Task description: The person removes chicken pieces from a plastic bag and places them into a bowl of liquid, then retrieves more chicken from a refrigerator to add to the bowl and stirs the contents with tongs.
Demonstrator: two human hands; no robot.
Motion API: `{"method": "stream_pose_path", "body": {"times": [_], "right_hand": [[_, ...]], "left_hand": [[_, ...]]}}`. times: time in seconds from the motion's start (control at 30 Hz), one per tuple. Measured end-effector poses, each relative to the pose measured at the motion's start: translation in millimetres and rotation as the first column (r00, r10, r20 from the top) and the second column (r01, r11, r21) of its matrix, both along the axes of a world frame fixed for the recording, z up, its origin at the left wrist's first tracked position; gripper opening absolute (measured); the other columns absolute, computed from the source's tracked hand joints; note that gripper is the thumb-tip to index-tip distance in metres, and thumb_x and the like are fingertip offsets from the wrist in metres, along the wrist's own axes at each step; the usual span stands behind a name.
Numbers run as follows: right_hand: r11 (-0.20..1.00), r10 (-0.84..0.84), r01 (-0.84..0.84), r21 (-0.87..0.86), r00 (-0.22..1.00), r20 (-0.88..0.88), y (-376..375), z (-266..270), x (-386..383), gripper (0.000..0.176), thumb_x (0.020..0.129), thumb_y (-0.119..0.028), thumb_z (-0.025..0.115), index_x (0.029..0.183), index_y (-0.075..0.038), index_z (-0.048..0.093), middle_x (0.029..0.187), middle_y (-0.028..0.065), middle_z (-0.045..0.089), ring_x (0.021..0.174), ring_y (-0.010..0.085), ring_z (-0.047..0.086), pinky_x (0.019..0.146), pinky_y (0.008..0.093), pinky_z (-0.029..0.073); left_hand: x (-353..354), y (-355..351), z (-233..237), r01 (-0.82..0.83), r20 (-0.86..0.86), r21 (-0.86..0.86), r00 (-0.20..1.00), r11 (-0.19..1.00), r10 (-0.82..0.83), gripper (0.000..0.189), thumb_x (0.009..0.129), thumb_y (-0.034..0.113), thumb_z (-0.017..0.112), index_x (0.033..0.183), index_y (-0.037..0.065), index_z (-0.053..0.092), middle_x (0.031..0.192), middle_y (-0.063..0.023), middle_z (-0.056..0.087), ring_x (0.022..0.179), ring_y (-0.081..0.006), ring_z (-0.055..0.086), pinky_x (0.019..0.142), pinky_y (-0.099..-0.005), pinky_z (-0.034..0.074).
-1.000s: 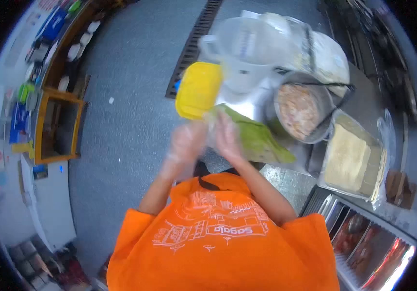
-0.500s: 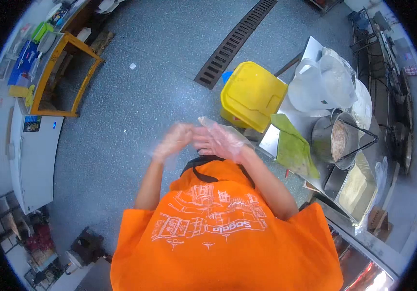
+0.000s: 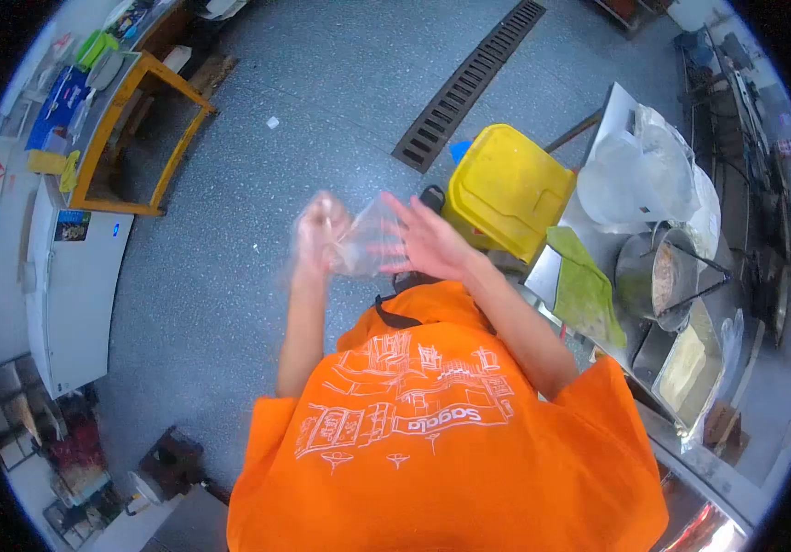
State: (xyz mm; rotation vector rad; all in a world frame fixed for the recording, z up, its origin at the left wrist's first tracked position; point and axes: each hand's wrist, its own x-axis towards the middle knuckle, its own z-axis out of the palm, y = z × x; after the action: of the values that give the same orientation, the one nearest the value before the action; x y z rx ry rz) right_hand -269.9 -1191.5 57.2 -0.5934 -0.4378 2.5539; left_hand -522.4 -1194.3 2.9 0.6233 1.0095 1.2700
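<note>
My left hand (image 3: 320, 232) is closed on a clear disposable plastic glove (image 3: 365, 241), in front of my orange shirt (image 3: 451, 414). Thin see-through plastic also shows around the left hand and wrist, which are smeared by motion. The glove stretches across to the fingertips of my right hand (image 3: 434, 241). That hand is bare across the palm and back, its fingers spread and pointing left. Both hands are up over the speckled floor (image 3: 230, 276), left of a yellow lidded bin (image 3: 510, 189).
To the right, a metal table (image 3: 589, 225) holds a green cloth (image 3: 584, 290), a clear plastic jug (image 3: 630, 179), a pot (image 3: 648, 281) and a rectangular pan (image 3: 690, 363). A white fridge (image 3: 78, 294) and a yellow-framed stand (image 3: 143, 138) line the left. A drain grate (image 3: 469, 83) crosses the floor ahead.
The hands have moved apart. The glove that covered my right hand is now pulled leftward off it by my left hand, and the right fingers have spread.
</note>
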Motion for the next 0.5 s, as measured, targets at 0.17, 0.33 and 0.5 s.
{"method": "stream_pose_path", "body": {"times": [0.17,0.33,0.5], "right_hand": [[0.954,-0.166,0.148,0.262,0.985,0.048,38,48,-2,0.074,0.101,-0.064,0.041,0.162,-0.032,0.015,0.167,0.0055,0.019,0.140,0.0343,0.043,0.108,0.0519,0.042],[0.898,-0.246,0.162,0.410,0.956,0.160,44,47,8,0.068,0.104,-0.051,0.046,0.157,-0.011,0.034,0.160,0.0092,0.038,0.136,0.0265,0.049,0.107,0.0421,0.045],[0.811,0.024,-0.225,0.540,0.935,0.353,-8,-12,-14,0.040,0.104,-0.030,0.055,0.133,-0.004,0.064,0.125,0.0109,0.069,0.117,0.0186,0.063,0.101,0.0345,0.049]], "left_hand": [[18,-9,65,0.371,-0.260,0.028,0.899,0.928,-0.352,0.018,0.085,0.016,0.064,0.097,0.003,0.068,0.082,-0.0037,0.067,0.070,-0.0126,0.060,0.059,-0.0323,0.051],[-6,30,-85,0.290,-0.892,-0.041,0.420,0.956,-0.166,0.020,0.090,0.024,0.066,0.082,0.006,0.068,0.072,0.0005,0.063,0.060,-0.0101,0.049,0.053,-0.0339,0.043],[12,41,-128,-0.333,-0.484,-0.206,0.852,0.920,0.200,0.030,0.091,0.038,0.072,0.098,0.009,0.070,0.083,-0.0107,0.072,0.066,-0.0265,0.064,0.060,-0.0444,0.052]]}}
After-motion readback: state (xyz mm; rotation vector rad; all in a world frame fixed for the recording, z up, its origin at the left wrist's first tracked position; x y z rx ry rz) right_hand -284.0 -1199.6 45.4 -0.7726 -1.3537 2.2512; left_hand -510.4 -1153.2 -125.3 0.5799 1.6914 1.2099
